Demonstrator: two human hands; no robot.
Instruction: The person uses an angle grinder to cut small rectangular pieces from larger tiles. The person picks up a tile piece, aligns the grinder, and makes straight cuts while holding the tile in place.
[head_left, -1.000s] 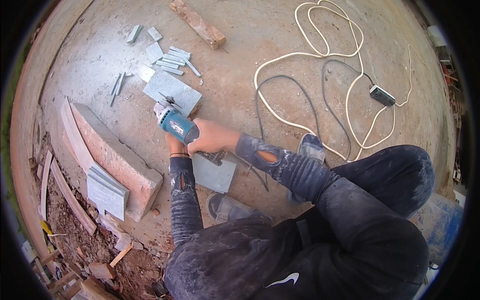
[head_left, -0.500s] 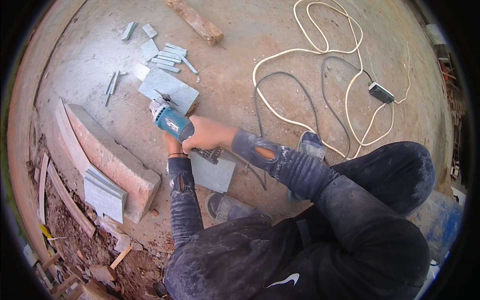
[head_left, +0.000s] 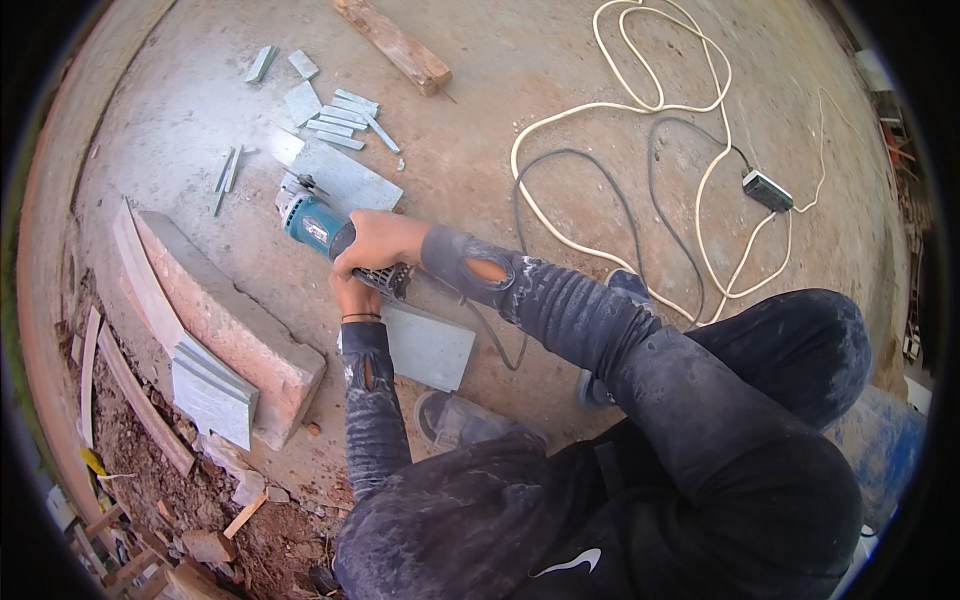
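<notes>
I observe the right grip [head_left: 385, 240], a bare hand in a dusty dark sleeve [head_left: 530, 270], closed around the dark rear end of a teal-bodied angle grinder [head_left: 315, 222] with a pale metal head. The left grip [head_left: 355, 298], a bare hand with a thin dark band [head_left: 361, 317] at the wrist, is just below it and partly hidden; I cannot tell whether it is open or closed, or on what.

The grinder lies to the left of centre, its thin dark disc [head_left: 305, 182] at the left part of a flat rectangular grey-green stone tile [head_left: 350, 178]. I cannot confirm contact between disc and tile. Nearer to me, a second grey-green rectangular tile [head_left: 425, 345] lies on the dusty brown concrete floor [head_left: 470, 160], right of the left wrist.

Beyond the first tile I record a loose group of narrow grey-green stone strips [head_left: 340, 120], and farther still, a rough brown timber block [head_left: 395, 45]. On the left stands a long pinkish-grey concrete block [head_left: 220, 310], with a fanned stack of grey stone slabs [head_left: 213, 395] just beside its near end. On the right, a looped cream cable [head_left: 560, 112] crosses the floor near a black-and-white socket box [head_left: 767, 190].
</notes>
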